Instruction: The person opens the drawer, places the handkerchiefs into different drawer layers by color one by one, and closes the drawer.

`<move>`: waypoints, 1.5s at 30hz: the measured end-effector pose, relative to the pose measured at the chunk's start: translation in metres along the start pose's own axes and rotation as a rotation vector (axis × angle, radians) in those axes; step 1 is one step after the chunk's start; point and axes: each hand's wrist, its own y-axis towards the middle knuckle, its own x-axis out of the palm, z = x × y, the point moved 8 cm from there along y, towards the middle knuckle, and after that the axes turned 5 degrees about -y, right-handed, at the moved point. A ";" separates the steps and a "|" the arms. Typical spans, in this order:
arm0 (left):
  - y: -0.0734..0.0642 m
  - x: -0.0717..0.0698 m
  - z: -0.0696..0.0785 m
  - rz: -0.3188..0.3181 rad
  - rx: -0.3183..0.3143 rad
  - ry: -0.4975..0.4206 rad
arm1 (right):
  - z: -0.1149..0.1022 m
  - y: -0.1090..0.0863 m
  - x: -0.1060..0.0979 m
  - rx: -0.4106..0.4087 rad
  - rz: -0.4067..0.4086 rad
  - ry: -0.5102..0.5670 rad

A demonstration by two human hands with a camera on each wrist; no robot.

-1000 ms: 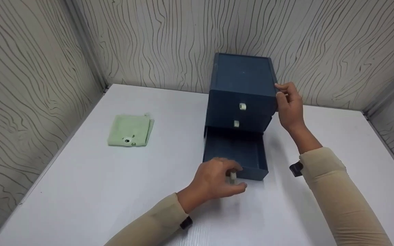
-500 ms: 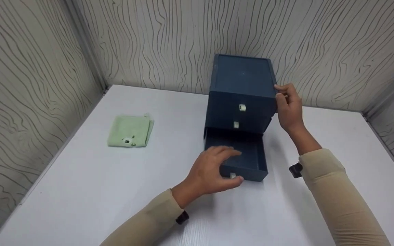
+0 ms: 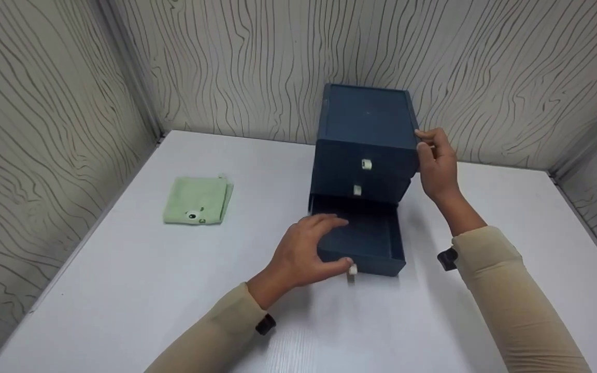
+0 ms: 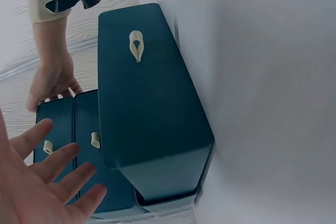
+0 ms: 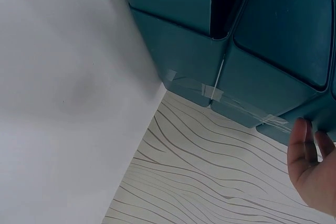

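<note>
A dark blue drawer unit (image 3: 368,116) stands near the back wall, its bottom drawer (image 3: 373,264) pulled out. Nothing shows in the visible part of that drawer. My left hand (image 3: 298,254) hovers at the drawer's left front corner, fingers spread and apart from the thumb. Its thumb tip lies close to the cream loop handle (image 3: 352,269); whether they touch I cannot tell. In the left wrist view, that same hand (image 4: 47,182) holds nothing. My right hand (image 3: 439,163) rests its fingertips against the unit's upper right side. The two upper drawers (image 4: 55,121) are closed.
A folded pale green cloth (image 3: 197,201) with a small printed face lies on the white table (image 3: 122,290), left of the unit. Patterned wall panels (image 3: 236,62) enclose the back and sides. Clear tape (image 5: 212,92) runs along the unit's side.
My left hand has drawn back to the left from the bottom drawer's handle, and its fingers have spread. The right hand keeps its place on the unit. The drawer stays out.
</note>
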 end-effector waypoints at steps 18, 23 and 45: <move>0.006 -0.016 -0.044 0.028 -0.105 -0.019 | 0.002 0.000 0.000 -0.018 0.004 0.042; 0.009 -0.022 -0.063 0.048 -0.156 -0.029 | 0.002 -0.001 0.000 -0.021 0.006 0.034; 0.001 -0.073 -0.129 0.097 -0.257 0.123 | 0.003 0.000 0.001 -0.018 0.007 0.053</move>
